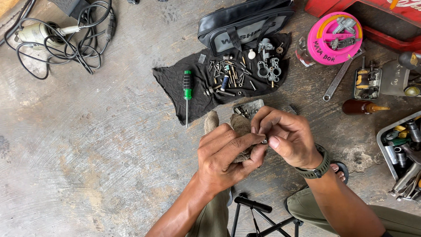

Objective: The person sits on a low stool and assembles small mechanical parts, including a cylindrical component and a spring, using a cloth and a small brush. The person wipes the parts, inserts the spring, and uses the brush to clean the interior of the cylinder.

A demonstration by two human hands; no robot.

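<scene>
small metal part, mostly hidden, pinched in right hand grip just below black cloth | left hand grip closed on tan rag | green screwdriver on cloth's left edge | bolts on cloth too small to tell apart

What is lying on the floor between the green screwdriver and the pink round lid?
In the head view, between the green screwdriver and the pink lid lies a black cloth strewn with small screws and bolts and grey metal parts.
</scene>
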